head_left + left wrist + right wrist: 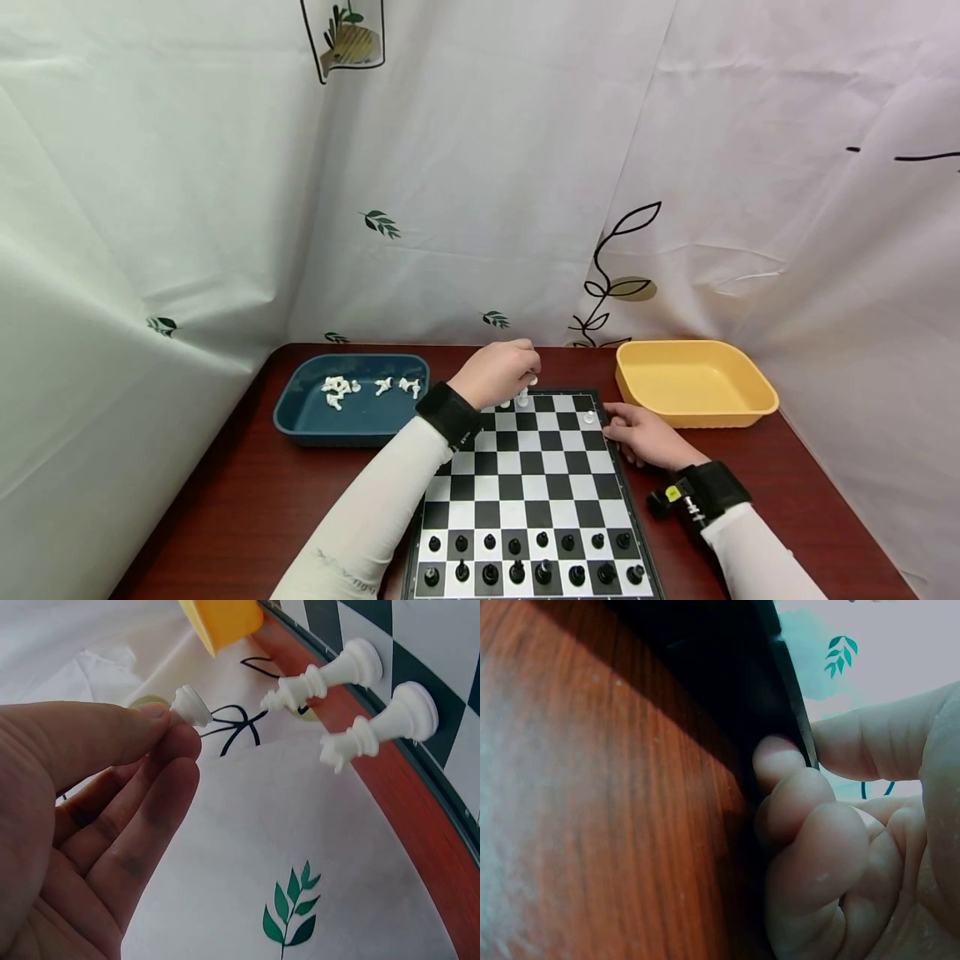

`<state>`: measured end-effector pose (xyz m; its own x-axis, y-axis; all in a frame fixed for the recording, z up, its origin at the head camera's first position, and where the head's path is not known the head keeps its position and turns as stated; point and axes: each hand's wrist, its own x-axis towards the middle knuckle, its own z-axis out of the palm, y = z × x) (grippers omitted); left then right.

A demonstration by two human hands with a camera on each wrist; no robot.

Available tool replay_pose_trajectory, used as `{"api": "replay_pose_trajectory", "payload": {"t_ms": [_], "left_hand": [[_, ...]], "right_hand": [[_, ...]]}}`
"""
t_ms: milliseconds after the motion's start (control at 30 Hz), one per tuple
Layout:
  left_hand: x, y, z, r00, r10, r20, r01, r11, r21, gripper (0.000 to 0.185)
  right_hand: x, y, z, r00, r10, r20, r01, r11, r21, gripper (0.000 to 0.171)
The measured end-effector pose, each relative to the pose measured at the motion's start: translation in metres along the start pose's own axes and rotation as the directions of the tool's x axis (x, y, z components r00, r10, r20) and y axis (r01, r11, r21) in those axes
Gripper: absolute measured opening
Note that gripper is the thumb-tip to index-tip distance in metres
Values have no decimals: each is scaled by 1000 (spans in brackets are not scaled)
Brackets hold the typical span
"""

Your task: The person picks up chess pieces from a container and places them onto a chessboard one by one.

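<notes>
My left hand (501,371) is over the far edge of the chessboard (510,487). Its thumb and fingertips pinch a white chess piece (192,707), of which mainly the round base shows in the left wrist view. Close by, two taller white pieces, one with a cross-like top (326,675) and another with a notched top (386,727), stand on the far row. At the board's right edge, my right hand (648,437) grips the rim between thumb and curled fingers. A small white piece (589,417) stands near that hand, in the far right corner.
A blue tray (300,429) with several white pieces lying in it is at the back left. The yellow tray (701,415) sits at the back right. Two rows of black pieces (517,572) stand on the near side. A white printed curtain (480,167) hangs behind the table.
</notes>
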<state>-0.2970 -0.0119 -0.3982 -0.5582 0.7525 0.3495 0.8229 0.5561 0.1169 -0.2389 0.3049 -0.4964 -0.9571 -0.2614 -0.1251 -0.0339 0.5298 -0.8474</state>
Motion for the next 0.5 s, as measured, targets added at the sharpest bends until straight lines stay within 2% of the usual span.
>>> {"api": "replay_pose_trajectory", "payload": {"t_ms": [267,500], "left_hand": [[5,7,11,999,46,4,-46,999,-8,6],[16,16,20,997,67,44,-68,997,41,8]], "right_hand": [[0,0,0,1000,-3,1,3,1000,-1,67],[1,0,-1,1000,6,-2,-6,1000,-4,66]]}}
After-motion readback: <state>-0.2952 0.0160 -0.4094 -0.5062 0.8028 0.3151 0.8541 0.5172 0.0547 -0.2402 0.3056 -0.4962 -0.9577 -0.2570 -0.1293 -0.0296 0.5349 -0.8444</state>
